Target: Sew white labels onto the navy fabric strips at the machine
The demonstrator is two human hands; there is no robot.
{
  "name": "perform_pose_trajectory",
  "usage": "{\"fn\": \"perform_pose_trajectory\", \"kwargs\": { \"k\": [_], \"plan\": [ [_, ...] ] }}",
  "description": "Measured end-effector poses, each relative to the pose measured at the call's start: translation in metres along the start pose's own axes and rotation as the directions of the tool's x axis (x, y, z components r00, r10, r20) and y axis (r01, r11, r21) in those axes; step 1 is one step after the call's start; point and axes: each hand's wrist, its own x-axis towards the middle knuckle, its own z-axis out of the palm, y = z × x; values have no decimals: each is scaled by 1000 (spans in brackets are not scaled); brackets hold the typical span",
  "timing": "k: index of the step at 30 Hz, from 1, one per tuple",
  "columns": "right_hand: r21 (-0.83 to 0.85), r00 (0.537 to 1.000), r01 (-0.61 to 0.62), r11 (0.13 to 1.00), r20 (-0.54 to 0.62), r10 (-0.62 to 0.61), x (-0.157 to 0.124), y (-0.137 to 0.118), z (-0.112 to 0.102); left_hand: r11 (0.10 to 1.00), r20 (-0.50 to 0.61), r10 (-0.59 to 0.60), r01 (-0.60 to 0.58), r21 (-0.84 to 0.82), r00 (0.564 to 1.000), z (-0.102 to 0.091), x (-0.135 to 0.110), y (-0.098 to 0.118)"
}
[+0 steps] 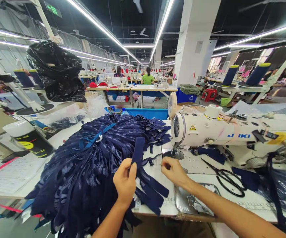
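Observation:
Between the thumb and fingers of my left hand is a navy fabric strip, its upper end standing up. More navy strips hang and lie just right of that hand. My right hand is closed in a pinch near the needle area of the white sewing machine; whatever its fingers hold is hidden or too small to name. A narrow dark strip lies between the two hands. To the left spreads a big bundle of navy strips, tied with a blue band.
Black scissors and a metal tray lie right of my right hand. A black spray can stands at left, below a black plastic bag. Thread cones stand behind the machine. Other people sit farther back.

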Motion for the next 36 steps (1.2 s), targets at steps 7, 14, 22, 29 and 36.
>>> {"fn": "perform_pose_trajectory", "kwargs": {
  "k": [7,14,22,29,36],
  "plan": [
    [196,996,-44,980,91,27,-8,-19,-1,818,153,-491,515,-257,857,11,3,2],
    [251,997,-49,967,70,33,-3,-29,9,809,200,-502,538,-237,842,11,-1,1],
    [-99,900,435,895,41,-433,4,-20,-6,898,408,-433,426,114,803,10,5,11],
    [-460,705,703,542,351,-617,11,-12,-14,928,585,-331,142,345,740,14,12,9],
    [-534,609,772,345,462,-645,5,-10,-12,901,744,-417,348,260,522,14,19,14]
  ]
}}
